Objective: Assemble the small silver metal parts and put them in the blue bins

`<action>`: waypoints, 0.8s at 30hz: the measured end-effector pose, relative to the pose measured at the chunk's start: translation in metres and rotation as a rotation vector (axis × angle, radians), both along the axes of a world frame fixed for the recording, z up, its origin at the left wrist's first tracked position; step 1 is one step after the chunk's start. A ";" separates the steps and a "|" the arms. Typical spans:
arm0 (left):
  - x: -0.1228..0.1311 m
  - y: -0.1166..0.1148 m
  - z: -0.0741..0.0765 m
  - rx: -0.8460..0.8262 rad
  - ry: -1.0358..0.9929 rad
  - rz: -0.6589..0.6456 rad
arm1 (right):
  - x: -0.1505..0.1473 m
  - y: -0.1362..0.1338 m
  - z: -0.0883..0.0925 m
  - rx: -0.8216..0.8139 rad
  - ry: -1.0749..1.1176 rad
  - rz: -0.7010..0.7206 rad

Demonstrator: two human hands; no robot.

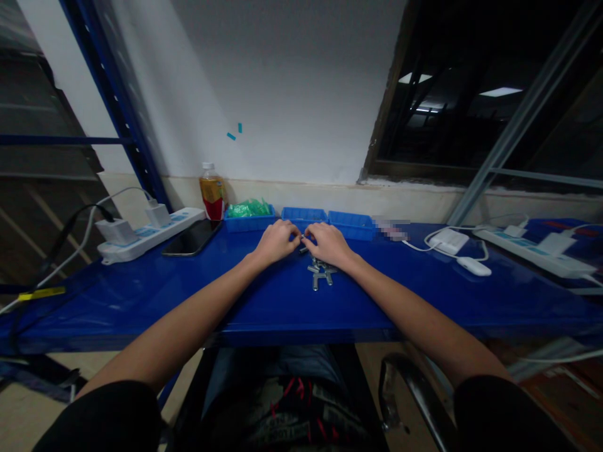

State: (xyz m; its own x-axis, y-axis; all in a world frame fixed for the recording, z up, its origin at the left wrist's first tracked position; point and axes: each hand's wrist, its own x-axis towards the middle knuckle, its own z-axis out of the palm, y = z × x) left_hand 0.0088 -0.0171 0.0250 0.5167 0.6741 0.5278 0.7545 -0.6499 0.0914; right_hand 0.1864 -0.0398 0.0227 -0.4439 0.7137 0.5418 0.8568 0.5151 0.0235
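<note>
Above the middle of the blue table, my left hand (279, 241) and my right hand (330, 243) almost meet at the fingertips. Both are closed in a pinch, thumb against fingers. What lies between the fingertips is too small and dark to make out. Just below my right hand rests a small loose pile of short silver metal pieces (315, 281), some rod-like with rounded ends. Another small metal piece (303, 250) shows right under the fingertips. Part of the pile is hidden by my right hand.
Behind my hands stand a blue tray (249, 222) of green plastic bags and two more blue trays (305, 215), (351, 226). To the left are a drink bottle (213, 193), a phone (192, 238) and a power strip (153, 235). Chargers (448, 241) and another power strip (532, 252) lie right.
</note>
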 end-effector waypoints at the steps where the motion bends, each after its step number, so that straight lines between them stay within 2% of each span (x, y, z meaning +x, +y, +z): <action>1: 0.001 0.000 -0.001 0.000 0.001 0.002 | -0.001 -0.001 0.000 0.009 -0.013 -0.013; 5: 0.003 0.000 -0.003 -0.010 -0.004 0.022 | -0.005 -0.005 0.004 0.032 -0.054 -0.051; 8: 0.004 -0.002 -0.003 -0.081 0.024 0.030 | 0.002 -0.002 0.012 0.069 -0.028 -0.131; 13: 0.005 -0.007 -0.005 -0.186 0.173 0.042 | 0.053 0.023 0.020 0.140 0.189 -0.367; 16: 0.007 -0.009 -0.006 -0.185 0.222 0.058 | 0.082 0.035 0.016 0.150 0.248 -0.402; 19: 0.007 -0.007 -0.008 -0.168 0.195 0.064 | 0.081 0.037 0.011 0.092 0.246 -0.312; 24: 0.004 0.003 -0.009 -0.139 -0.005 0.059 | 0.037 0.022 0.008 -0.045 0.106 0.080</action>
